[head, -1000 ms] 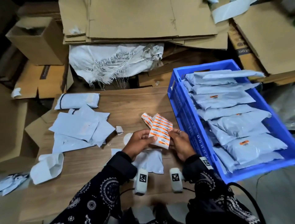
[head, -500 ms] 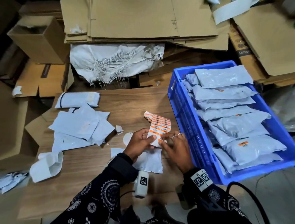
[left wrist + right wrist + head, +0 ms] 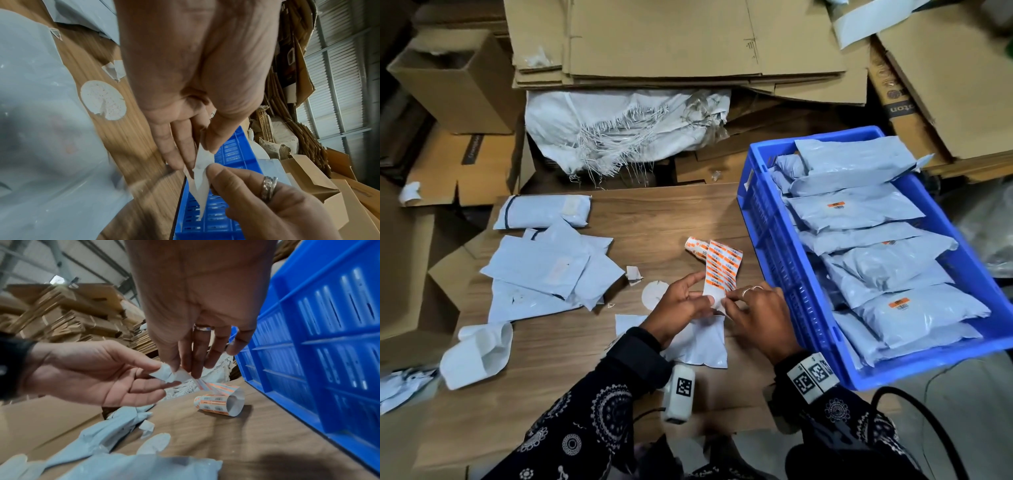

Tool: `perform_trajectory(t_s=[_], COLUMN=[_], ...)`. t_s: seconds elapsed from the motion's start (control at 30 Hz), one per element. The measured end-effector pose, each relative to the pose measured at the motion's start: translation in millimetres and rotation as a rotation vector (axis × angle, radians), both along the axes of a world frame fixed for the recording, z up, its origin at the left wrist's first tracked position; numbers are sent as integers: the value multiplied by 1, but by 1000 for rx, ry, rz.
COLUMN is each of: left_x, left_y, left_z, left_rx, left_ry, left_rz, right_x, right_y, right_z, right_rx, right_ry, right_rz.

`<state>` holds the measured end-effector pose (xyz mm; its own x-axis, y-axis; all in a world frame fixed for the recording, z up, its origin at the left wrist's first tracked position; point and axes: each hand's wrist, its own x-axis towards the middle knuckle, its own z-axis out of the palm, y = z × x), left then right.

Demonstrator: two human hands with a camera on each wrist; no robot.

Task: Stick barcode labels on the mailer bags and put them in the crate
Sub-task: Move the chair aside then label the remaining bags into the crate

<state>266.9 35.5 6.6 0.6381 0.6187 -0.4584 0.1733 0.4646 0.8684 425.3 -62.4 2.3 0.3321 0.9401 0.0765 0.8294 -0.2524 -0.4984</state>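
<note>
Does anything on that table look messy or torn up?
Yes. Torn paper scraps and a round white patch litter the wooden table, and the loose mailer bags lie in an untidy overlapping heap at its left side.

**Hidden, cropped, blurred**

Barcode print on label strip [image 3: 722, 269] too small to read. Strip's near end covered by both hands, left hand [image 3: 681, 303] and right hand [image 3: 758, 317]; can't tell if a label is lifted. Bag [image 3: 698, 346] under hands partly hidden by left sleeve. Lower bags in crate [image 3: 784, 274] buried under top layer. Wrist views: tabletop [image 3: 131, 146] smeared w/ motion blur, crate cut off by frame edge.
</note>
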Motion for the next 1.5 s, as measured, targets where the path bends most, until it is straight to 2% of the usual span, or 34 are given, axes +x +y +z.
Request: perform_trajectory(t_s=[0.1, 0.2, 0.37, 0.57, 0.7, 0.87, 1.0, 1.1, 1.2, 1.33, 1.5], left_x=[0, 1, -1, -8, -21, -64, -106, -128, -139, -140, -140], left_y=[0, -1, 0, 3, 10, 20, 16, 10, -3, -21, -28], left_z=[-5, -7, -10, -16, -21, -32, -44, -52, -59, -75, -87], left_rx=[14, 26, 73, 81, 115, 262, 241, 340, 508, 796, 890], left_ry=[33, 43, 67, 146, 209, 297, 309, 330, 380, 418, 450], left_rz=[-4, -2, 29, 131, 124, 207, 285, 312, 179, -68, -117], right_x=[-1, -1, 4, 9, 12, -3, -23, -42, -60, -75, -81], right_y=[-2, -3, -3, -11, -14, -15, -13, -5, 5, 20, 33], right_z=[0, 2, 0, 5, 4, 7, -6, -25, -49, -67, -77], right_rx=[-6, -11, 5, 208, 301, 195, 80, -35, -178, -260, -340], right_ry=[-145, -139, 354, 568, 895, 1110, 1128, 1085, 1048, 822, 576], right_rz=[63, 55, -220, -544, -536, -393, -282, -186, -101, -31, 102])
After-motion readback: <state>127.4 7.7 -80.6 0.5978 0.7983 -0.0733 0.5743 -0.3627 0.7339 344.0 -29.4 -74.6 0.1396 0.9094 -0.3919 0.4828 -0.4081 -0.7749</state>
